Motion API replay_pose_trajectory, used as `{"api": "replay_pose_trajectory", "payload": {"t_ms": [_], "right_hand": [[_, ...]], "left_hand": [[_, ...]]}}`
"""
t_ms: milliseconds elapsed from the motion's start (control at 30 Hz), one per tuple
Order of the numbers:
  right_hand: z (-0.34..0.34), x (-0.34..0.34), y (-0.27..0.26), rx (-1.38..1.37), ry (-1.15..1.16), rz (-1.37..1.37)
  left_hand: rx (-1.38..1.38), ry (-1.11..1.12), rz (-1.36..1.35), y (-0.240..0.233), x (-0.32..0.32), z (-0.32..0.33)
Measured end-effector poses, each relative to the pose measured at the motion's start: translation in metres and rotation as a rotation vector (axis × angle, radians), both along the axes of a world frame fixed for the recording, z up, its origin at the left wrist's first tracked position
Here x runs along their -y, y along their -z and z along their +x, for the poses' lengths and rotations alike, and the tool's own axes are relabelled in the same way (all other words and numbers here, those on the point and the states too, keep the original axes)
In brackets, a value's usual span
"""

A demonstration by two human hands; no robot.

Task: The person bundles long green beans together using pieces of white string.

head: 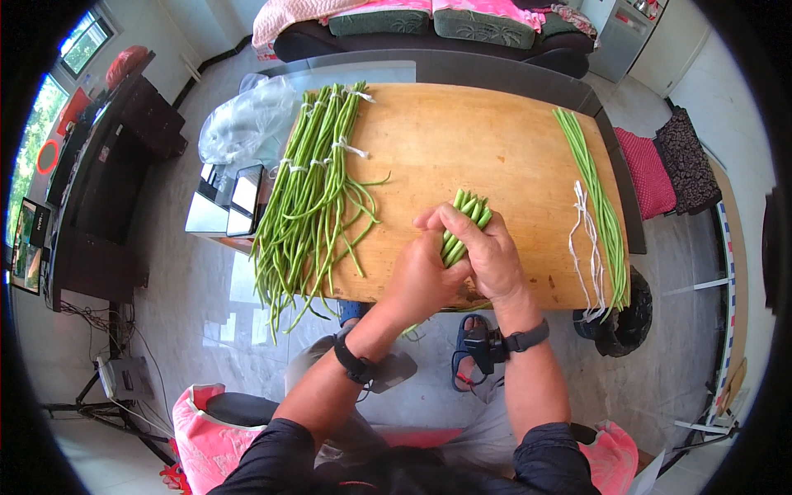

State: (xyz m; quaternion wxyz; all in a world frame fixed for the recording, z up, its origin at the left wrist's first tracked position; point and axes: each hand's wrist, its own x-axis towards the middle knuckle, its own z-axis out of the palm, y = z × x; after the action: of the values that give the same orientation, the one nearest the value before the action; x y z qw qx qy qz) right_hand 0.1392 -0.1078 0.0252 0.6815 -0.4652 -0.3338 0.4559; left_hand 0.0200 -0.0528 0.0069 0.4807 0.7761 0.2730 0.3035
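Both hands grip one bunch of green long beans [465, 226] near the front edge of the wooden board. My left hand [427, 263] wraps the bunch from the left, and my right hand [495, 253] closes round it from the right. The cut ends point up and away from me; the lower part of the bunch is mostly hidden by the hands. Several bundles of long beans [315, 167], tied with white strips, lie side by side on the board's left. On the right lies a loose row of long beans [591, 185] with white strips [588, 247] beside it.
The wooden board [470, 136] rests on a table with a dark rim [507, 65]. Left of the bundles are a clear plastic bag [247, 120] and a smartphone [245, 199]. A black-lined bin [632, 315] stands below the right corner. A sofa [433, 40] is beyond the table.
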Motion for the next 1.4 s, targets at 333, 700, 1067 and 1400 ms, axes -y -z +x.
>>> {"api": "replay_pose_trajectory", "payload": {"t_ms": [333,700,1067,1400], "right_hand": [[0.008,0.006,0.002,-0.073,-0.122,-0.03],[0.039,0.009,-0.015,-0.173,0.094,0.184],[0.117,0.052,-0.024,-0.321,0.406,0.331],[0.124,0.062,-0.047,-0.23,0.211,0.584]], "left_hand": [[0.073,0.342,-0.376,-0.004,-0.008,-0.006],[-0.074,0.635,-0.716,-0.015,-0.015,-0.01],[-0.294,0.692,-0.609,-0.027,-0.015,-0.015],[-0.468,0.724,-0.194,-0.017,-0.02,-0.032]]}}
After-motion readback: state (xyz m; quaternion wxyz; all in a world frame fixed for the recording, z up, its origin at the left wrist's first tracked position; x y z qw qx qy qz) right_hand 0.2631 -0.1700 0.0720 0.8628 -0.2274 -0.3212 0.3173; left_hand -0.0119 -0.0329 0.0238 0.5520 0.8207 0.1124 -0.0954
